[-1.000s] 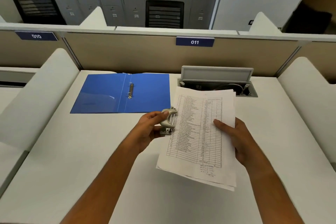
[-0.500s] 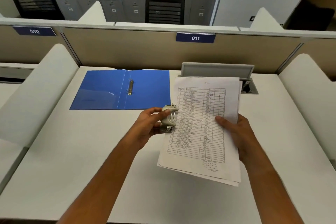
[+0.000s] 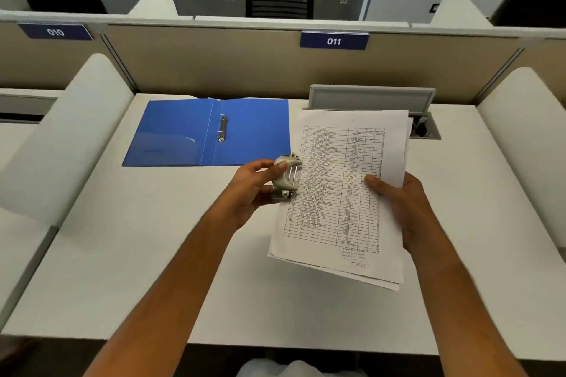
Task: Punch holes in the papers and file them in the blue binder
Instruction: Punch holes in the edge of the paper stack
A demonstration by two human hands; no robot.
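Observation:
A small stack of printed papers with a table on the top sheet is held above the desk, my right hand gripping its right edge. A beige hole punch sits clamped over the middle of the stack's left edge, and my left hand is closed around it. The blue binder lies open and flat at the back left of the desk, its metal ring mechanism showing along the spine. No paper is in the binder.
The white desk is bounded by padded white side dividers and a beige back partition labelled 011. A grey cable box with its lid raised sits at the back right, partly behind the papers.
Both hands have kept their grips on the punch and the papers. The view has tipped slightly downward, so everything sits a little higher in the picture.

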